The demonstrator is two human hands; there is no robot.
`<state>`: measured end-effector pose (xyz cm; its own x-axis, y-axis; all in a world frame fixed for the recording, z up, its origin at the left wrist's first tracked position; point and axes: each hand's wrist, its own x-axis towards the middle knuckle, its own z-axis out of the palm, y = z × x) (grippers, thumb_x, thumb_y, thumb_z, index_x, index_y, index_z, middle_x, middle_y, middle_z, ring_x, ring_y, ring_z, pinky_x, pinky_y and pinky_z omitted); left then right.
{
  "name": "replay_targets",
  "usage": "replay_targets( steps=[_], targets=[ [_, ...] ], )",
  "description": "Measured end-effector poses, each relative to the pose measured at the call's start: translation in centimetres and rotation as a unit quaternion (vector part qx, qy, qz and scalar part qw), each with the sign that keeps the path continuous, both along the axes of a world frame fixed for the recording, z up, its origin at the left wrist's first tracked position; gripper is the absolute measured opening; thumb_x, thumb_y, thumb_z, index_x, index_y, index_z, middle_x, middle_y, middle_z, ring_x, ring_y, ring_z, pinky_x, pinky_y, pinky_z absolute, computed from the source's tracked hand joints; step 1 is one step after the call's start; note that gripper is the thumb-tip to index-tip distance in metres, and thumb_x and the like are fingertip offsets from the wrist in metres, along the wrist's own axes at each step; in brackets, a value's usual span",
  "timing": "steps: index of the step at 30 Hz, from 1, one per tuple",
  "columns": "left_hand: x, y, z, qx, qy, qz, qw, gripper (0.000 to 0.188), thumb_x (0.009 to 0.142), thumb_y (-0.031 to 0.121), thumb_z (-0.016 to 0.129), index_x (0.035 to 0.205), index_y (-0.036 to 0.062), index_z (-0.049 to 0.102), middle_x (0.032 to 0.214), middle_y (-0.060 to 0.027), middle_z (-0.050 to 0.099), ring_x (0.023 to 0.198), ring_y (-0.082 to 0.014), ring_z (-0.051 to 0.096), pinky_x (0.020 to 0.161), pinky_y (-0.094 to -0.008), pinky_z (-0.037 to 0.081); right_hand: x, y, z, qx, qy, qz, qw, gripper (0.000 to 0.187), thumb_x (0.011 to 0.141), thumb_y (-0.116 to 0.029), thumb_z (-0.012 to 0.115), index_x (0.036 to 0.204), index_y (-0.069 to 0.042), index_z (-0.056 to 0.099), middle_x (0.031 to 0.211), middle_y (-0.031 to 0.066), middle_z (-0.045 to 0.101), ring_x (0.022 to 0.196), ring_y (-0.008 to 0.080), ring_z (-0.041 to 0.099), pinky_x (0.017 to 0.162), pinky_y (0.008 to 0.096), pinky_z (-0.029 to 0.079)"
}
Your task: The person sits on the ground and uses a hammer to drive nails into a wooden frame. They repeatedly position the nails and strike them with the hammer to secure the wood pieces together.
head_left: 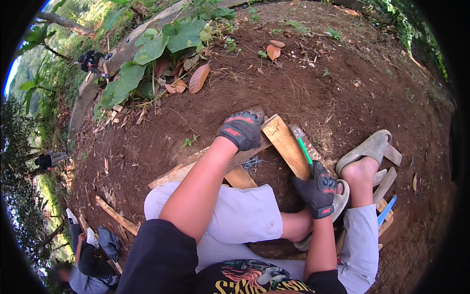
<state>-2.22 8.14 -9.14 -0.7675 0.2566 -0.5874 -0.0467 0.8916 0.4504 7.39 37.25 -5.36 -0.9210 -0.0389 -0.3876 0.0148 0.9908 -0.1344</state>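
One green-handled tool [304, 150] in the gloved right hand [319, 188]

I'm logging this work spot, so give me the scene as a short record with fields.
Left hand: gloved, on a long board; how tight its grip is cannot be seen
Right hand: gloved, closed around a green handle
Nails: loose pile beside the long board
Short board: between the two hands
Sandals: on the feet
Ground: brown soil
Plants: broad green leaves at upper left
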Motion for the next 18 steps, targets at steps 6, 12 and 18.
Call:
replay_targets(
  steps=[6, 12, 18],
  targets=[
    [-0.3, -2.1, -0.1, 0.060, -0.040, 0.001, 0.997, 0.049, 0.091, 0.032, 0.077, 0.136, 0.0142, 0.073, 0.126, -0.0169, 0.076, 0.117, -0.0378, 0.074, 0.102, -0.0486, 0.059, -0.5, 0.2, -0.3, -0.004, 0.003, 0.010, 1.000, 0.063, 0.080, -0.048, 0.087, 0.122, -0.005, 0.070, 0.106, 0.0197, 0.078, 0.095, 0.0403, 0.077, 0.083, 0.0511, 0.059],
    [-0.6, -1.7, -2.0, 0.091, 0.021, 0.084, 0.992, 0.041, 0.102, 0.027, 0.062, 0.139, 0.0131, 0.072, 0.125, -0.0184, 0.078, 0.121, -0.0378, 0.073, 0.105, -0.0466, 0.057, 0.0, 0.2, -0.5, -0.007, -0.008, -0.002, 1.000, 0.060, 0.080, -0.048, 0.087, 0.117, -0.005, 0.069, 0.102, 0.0199, 0.078, 0.095, 0.0406, 0.076, 0.084, 0.0513, 0.058],
    [-0.6, -1.0, -2.1, 0.178, 0.065, 0.132, 0.973, 0.038, 0.104, 0.021, 0.058, 0.137, 0.0138, 0.075, 0.130, -0.0174, 0.077, 0.122, -0.0393, 0.072, 0.108, -0.0457, 0.056, 0.0, -0.7, -0.4, 0.006, -0.019, -0.015, 1.000, 0.062, 0.080, -0.049, 0.086, 0.119, -0.005, 0.070, 0.106, 0.0216, 0.078, 0.098, 0.0406, 0.076, 0.086, 0.0516, 0.058]
  ],
)
